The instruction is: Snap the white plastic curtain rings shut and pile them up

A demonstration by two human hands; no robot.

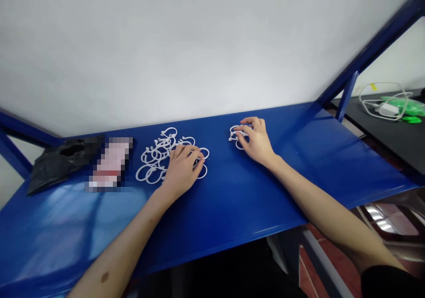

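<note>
A pile of several white plastic rings (pixel 156 156) lies on the blue shelf (pixel 232 200). My left hand (pixel 182 169) rests on the right side of that pile, fingers curled and pinching a ring at its fingertips. My right hand (pixel 255 141) sits further right on a small cluster of white rings (pixel 234 135), fingers bent over them and touching them.
A black plastic bag (pixel 56 160) and a blurred pink-white packet (pixel 111 163) lie left of the pile. A white wall stands behind the shelf. Blue frame struts (pixel 365 54) rise at right. Beyond them a dark table holds a white cable and charger (pixel 385 107) and green items (pixel 408 107).
</note>
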